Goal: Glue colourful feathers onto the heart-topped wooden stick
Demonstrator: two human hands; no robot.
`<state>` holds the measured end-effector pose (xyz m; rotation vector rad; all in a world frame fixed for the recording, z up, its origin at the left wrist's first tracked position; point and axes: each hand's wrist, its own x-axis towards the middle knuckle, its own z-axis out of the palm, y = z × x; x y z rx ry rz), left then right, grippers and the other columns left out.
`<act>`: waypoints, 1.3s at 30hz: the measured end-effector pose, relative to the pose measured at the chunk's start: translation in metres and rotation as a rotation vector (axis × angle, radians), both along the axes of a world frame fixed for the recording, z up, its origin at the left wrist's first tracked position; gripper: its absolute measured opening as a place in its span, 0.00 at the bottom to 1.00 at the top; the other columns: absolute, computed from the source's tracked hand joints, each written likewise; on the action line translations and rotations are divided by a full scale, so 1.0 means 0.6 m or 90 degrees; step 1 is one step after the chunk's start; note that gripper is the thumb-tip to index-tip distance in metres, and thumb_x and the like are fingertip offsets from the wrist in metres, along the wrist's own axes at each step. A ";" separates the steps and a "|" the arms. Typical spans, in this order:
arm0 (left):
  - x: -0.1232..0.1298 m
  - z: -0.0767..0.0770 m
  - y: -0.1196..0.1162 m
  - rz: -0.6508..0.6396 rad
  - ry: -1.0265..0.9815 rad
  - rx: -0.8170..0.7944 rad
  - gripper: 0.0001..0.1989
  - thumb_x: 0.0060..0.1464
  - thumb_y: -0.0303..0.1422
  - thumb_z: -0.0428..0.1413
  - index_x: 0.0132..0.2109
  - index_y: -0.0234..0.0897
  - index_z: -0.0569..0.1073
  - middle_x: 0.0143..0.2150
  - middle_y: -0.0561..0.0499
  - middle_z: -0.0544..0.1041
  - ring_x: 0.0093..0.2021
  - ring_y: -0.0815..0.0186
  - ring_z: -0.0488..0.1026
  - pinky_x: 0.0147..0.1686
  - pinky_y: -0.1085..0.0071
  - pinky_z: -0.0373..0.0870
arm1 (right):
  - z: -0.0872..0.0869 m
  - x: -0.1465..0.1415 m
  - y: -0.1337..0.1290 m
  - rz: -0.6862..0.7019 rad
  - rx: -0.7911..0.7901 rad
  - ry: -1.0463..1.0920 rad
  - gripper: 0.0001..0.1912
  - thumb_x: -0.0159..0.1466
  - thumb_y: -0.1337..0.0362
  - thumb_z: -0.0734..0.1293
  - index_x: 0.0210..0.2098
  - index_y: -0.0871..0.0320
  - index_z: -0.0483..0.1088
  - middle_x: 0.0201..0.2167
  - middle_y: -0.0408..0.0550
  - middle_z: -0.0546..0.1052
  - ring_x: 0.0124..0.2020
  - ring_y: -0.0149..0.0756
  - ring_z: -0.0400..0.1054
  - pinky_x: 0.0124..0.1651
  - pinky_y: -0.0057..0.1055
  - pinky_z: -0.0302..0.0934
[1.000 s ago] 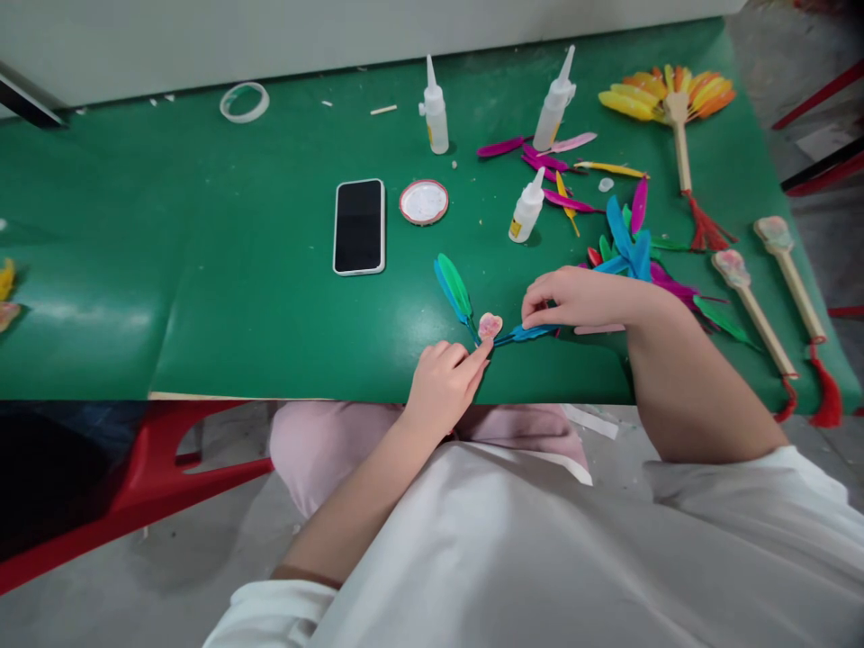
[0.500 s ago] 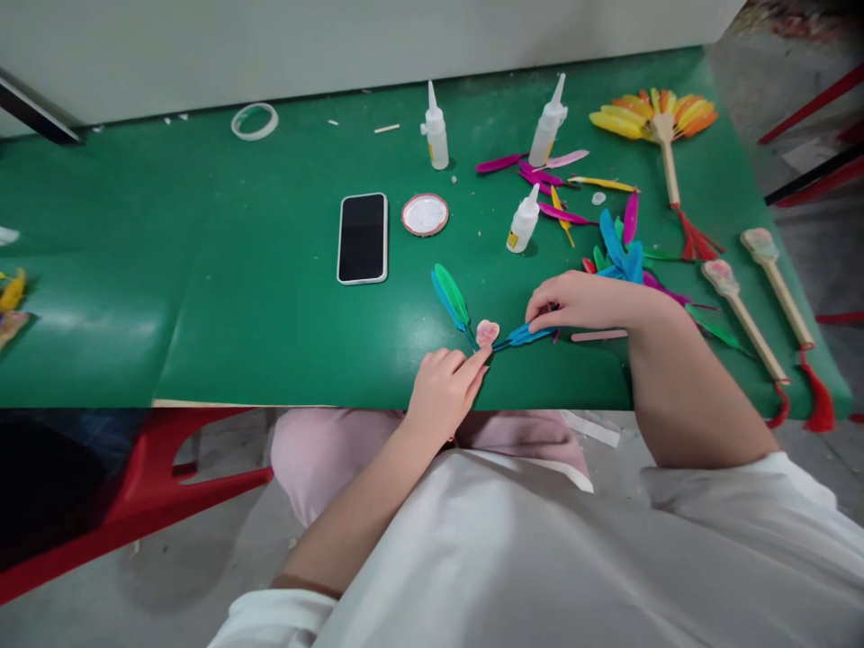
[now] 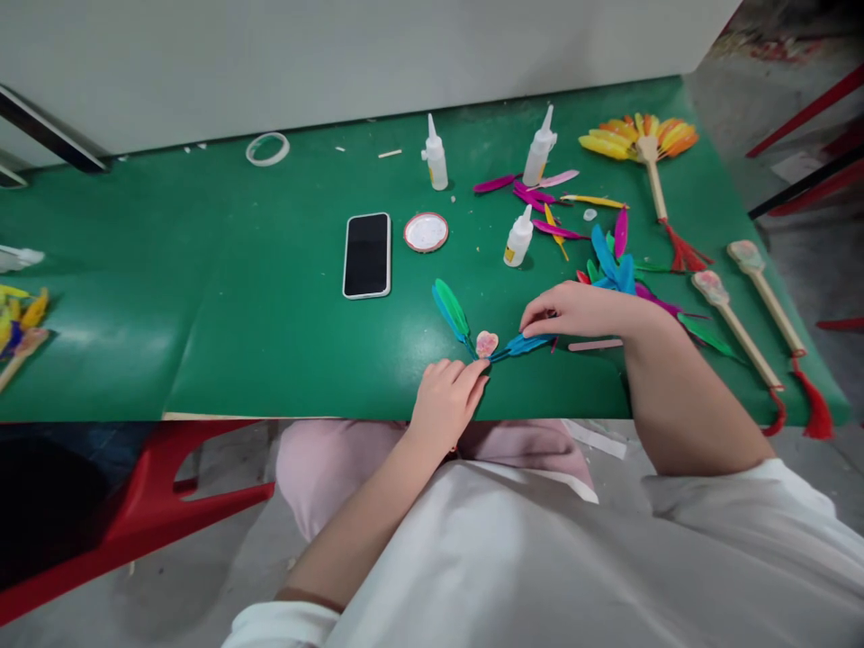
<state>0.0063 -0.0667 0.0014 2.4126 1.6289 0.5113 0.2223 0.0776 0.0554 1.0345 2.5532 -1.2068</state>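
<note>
My left hand (image 3: pixel 449 400) is closed at the table's near edge over a small fan piece. Its pinkish, smeared head (image 3: pixel 487 344) pokes out past the fingertips; anything below is hidden by the hand. Green and blue feathers (image 3: pixel 451 310) fan out from its left side. On its right, blue feathers (image 3: pixel 530 345) lie with their quills pointing to the head. My right hand (image 3: pixel 573 310) has its fingertips closed on these blue feathers. Just behind that hand is a pile of loose blue feathers (image 3: pixel 613 268). A pale pink stick (image 3: pixel 595 345) lies below the wrist.
Three glue bottles (image 3: pixel 518 238) stand beyond my hands, near a white lid (image 3: pixel 426 232) and a phone (image 3: pixel 367 256). A finished yellow-orange feather fan (image 3: pixel 648 148) and two tasselled handles (image 3: pixel 739 328) lie at right. A tape roll (image 3: pixel 267 149) is at the back left.
The view has tilted and shifted slightly, so the table sits lower in the picture. Both hands keep nearly the same places on the fan piece and the blue feathers.
</note>
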 end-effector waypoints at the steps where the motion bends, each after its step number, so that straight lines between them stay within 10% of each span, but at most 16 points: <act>1: 0.000 0.000 0.000 0.000 0.003 0.000 0.12 0.61 0.34 0.46 0.47 0.38 0.69 0.31 0.51 0.71 0.33 0.64 0.64 0.34 0.68 0.57 | 0.002 0.003 0.001 -0.024 0.011 0.004 0.18 0.58 0.49 0.59 0.35 0.53 0.74 0.35 0.43 0.78 0.36 0.36 0.69 0.37 0.29 0.58; 7: -0.002 -0.004 0.000 0.000 0.007 0.017 0.13 0.61 0.34 0.46 0.50 0.37 0.68 0.30 0.50 0.71 0.33 0.64 0.64 0.34 0.68 0.58 | 0.010 0.033 0.011 -0.147 0.020 -0.008 0.23 0.58 0.45 0.58 0.37 0.53 0.74 0.34 0.44 0.78 0.34 0.36 0.70 0.35 0.30 0.59; 39: -0.004 -0.005 0.000 -0.008 -0.009 0.026 0.13 0.61 0.34 0.46 0.50 0.38 0.69 0.29 0.51 0.69 0.32 0.65 0.63 0.33 0.68 0.57 | 0.008 0.016 0.001 -0.092 0.049 0.027 0.15 0.58 0.52 0.60 0.31 0.55 0.72 0.29 0.43 0.76 0.30 0.32 0.66 0.32 0.28 0.54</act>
